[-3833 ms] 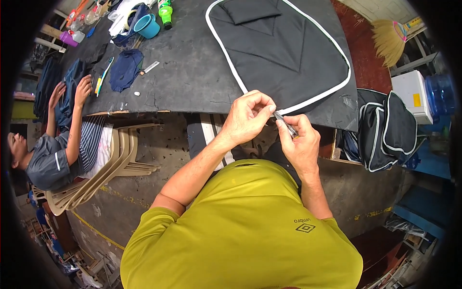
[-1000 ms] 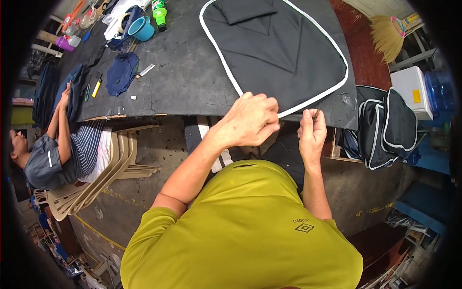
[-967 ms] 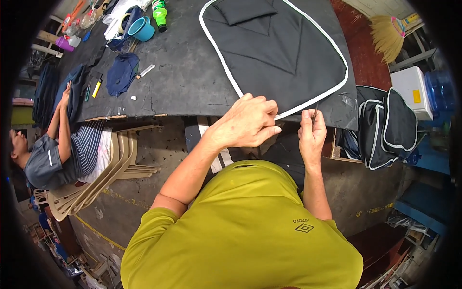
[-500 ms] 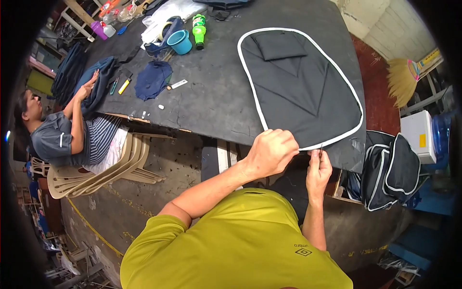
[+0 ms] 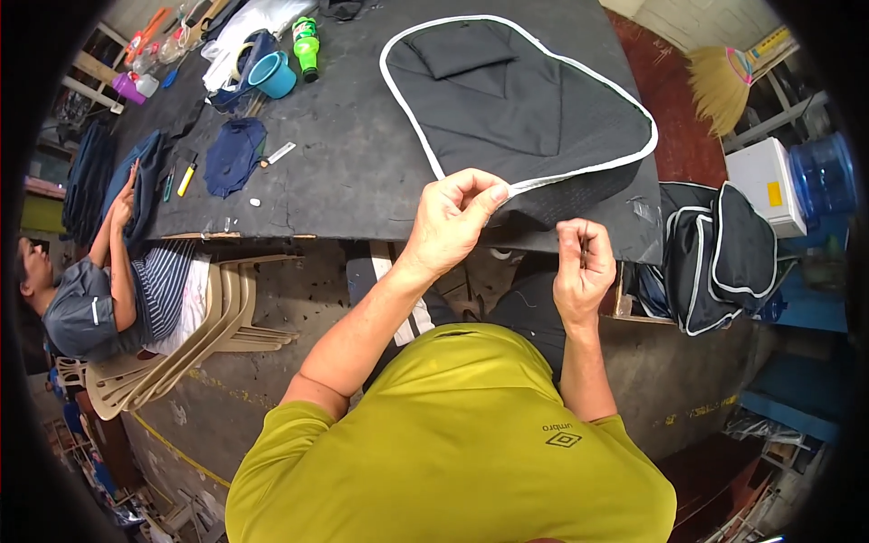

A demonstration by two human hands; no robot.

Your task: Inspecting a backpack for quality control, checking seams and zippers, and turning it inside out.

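Observation:
A black fabric panel (image 5: 507,109) with white piping lies on the dark table, its near edge lifted off the surface. My left hand (image 5: 453,217) pinches the white-piped near edge between thumb and fingers. To the right of it, my right hand (image 5: 584,267) is closed in a pinch, apart from the panel and just off the table's front edge. A small dark thing seems to be between its fingers, too small to name. A folded black flap (image 5: 466,54) lies on the panel's far part.
On the table (image 5: 353,136) lie a green bottle (image 5: 306,50), a blue pail (image 5: 273,75), a dark blue cloth piece (image 5: 233,156) and a yellow cutter (image 5: 186,179). A person (image 5: 109,281) works at the left. Black bags with white piping (image 5: 706,262) stand at the right.
My left hand has lifted the panel's near edge. My right hand has come away from that edge and moved down a little in the scene. The view has shifted to the right.

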